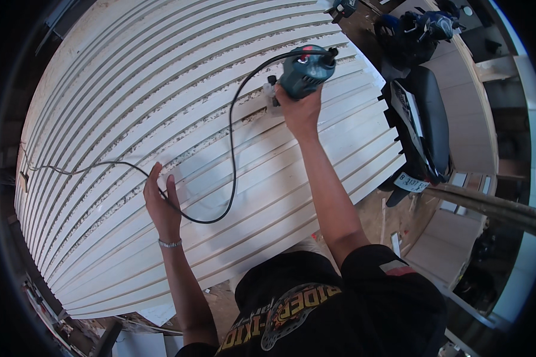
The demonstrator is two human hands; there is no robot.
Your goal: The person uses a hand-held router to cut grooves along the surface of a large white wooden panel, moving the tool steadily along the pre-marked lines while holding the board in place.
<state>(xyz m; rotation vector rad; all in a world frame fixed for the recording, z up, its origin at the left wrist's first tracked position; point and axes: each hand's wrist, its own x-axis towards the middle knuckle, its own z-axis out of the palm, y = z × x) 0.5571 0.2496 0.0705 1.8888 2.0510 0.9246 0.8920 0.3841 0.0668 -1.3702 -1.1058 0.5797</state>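
Observation:
In my right hand (302,114) is a teal trim router (307,74) with a clear base, its fingers wrapped round the body. The router stands on a large white board (262,178) cut with many long parallel grooves. A black power cord (234,128) leaves the top of the router and loops down toward my left hand (162,208). My left hand is above the board, thumb and fingers apart. The cord passes between its thumb and fingers without being gripped. Pale shavings (190,125) lie along several grooves near the router.
A parked motorbike (426,119) stands close to the board's right edge, with another (420,30) behind it. A second power tool (342,9) sits at the far right corner. The cord runs off the board's left side. Wooden planks (488,205) jut in from the right.

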